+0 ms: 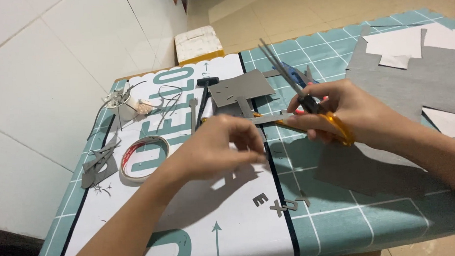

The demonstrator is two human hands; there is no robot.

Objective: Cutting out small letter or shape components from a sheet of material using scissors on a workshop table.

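Left hand [220, 146]: fingers pinched together on the near end of a narrow grey card strip [268, 119]; the strip runs from the pinch toward the right hand. Right hand [352, 112]: closed through the orange handles of the scissors [303, 96], blades parted and pointing up and away from the grip; whether a blade touches the strip cannot be told.

Just below the left-hand pinch: small grey cut-out letters [279, 205] lie on the white printed sheet [232, 230]. Left of the pinch: a roll of tape [143, 157], flat; beyond it grey offcuts [98, 164]. Under the right hand: a large grey card sheet [372, 173] on the teal grid mat [344, 220].

Beyond both grips: a grey square card piece [241, 87], and a white cup [120, 104] holding thin scraps. Farthest right: white paper pieces [395, 46] on more grey card.
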